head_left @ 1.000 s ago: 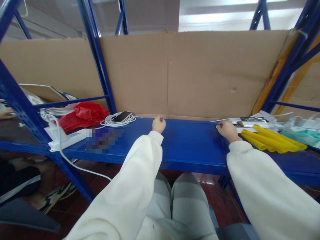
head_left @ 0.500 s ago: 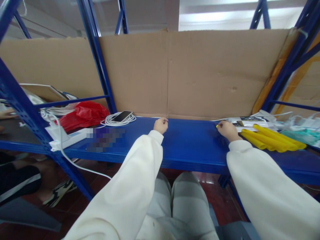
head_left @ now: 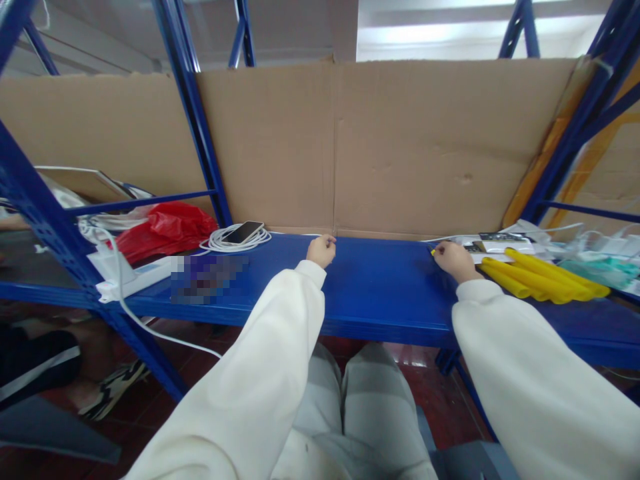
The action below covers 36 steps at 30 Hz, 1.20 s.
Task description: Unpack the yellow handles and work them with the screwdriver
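My left hand (head_left: pixel 321 251) is closed above the blue shelf (head_left: pixel 380 287), near its back edge; anything between its fingers is too small to make out. Farther right, my right hand (head_left: pixel 453 260) is closed too, with a tiny yellow bit showing at its fingertips that I cannot identify. Several yellow rolled tubes (head_left: pixel 545 279) lie just right of that hand. Behind them sits a white and black packet (head_left: pixel 505 244).
A phone (head_left: pixel 245 233) rests on a coiled white cable (head_left: pixel 220 241). Left of it are a red plastic bag (head_left: pixel 167 230) and a white power strip (head_left: pixel 145 277). Cardboard (head_left: pixel 400 147) stands along the back between blue posts. Another person's leg (head_left: pixel 45 360) shows lower left.
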Motion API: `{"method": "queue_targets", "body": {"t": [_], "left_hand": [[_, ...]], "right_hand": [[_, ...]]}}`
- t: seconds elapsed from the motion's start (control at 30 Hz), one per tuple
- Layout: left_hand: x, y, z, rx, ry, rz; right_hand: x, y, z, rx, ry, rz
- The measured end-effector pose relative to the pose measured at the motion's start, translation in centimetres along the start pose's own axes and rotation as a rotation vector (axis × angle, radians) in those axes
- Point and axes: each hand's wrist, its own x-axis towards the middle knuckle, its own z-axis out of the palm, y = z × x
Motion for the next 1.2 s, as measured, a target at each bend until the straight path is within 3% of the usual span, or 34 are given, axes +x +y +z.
{"method": "queue_targets", "body": {"t": [0.3, 0.5, 0.7, 0.83, 1.0, 1.2], "left_hand": [[0.3, -0.3, 0.2, 0.027, -0.002, 0.015], [0.3, -0.4, 0.2, 0.013, -0.012, 0.001], [0.2, -0.4, 0.3, -0.001, -0.019, 0.001], [0.2, -0.5, 0.2, 0.003, -0.019, 0.02], [0.1, -0.3, 0.1, 0.024, -0.017, 0.024], [-0.1, 0.0, 0.1, 0.037, -0.014, 0.025]], "right_hand": [[0.1, 0.1, 0.0, 0.035, 0.007, 0.029], [-0.3, 1.1, -1.3, 0.032, 0.173, 0.31], [-0.8, 2.9, -2.5, 0.126, 0.145, 0.608], [-0.5, 3.8, -1.9, 0.169, 0.1, 0.614], [0.3, 5.0, -0.4, 0.241, 0.239, 0.594], [0.1, 5.2, 0.0, 0.227, 0.258, 0.575]]}}
